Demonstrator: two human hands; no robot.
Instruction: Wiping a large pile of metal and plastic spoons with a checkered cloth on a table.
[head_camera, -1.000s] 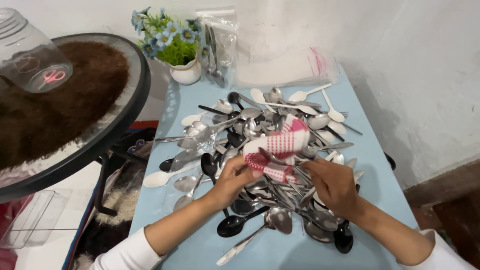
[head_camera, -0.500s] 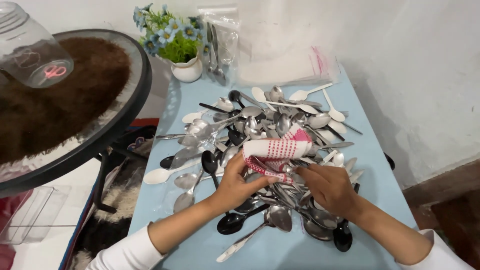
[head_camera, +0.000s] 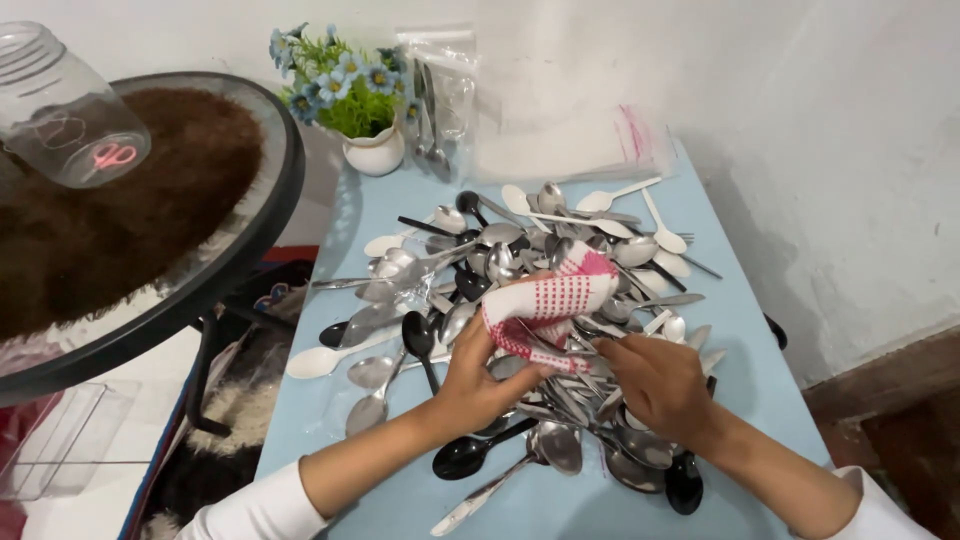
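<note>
A soft red-and-white checked cloth (head_camera: 548, 303) is pinched in the curled fingers of the left hand (head_camera: 480, 375). Beneath the half-closed right hand (head_camera: 655, 382), thin spoon handles are touched in a shiny metal spoon pile (head_camera: 520, 300) on the pale blue table (head_camera: 740, 350).

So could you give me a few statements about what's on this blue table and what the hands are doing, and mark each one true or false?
1. The left hand holds a red-and-white checked cloth. True.
2. The right hand is raised well above the table. False: it rests low on the pile of spoons.
3. All the spoons are black. False: most are silver, with some white and a few black ones.
4. A small white pot of blue flowers stands at the far end of the table. True.
5. The clear jar stands on the blue table. False: it sits tilted on the round glass table to the left.
</note>
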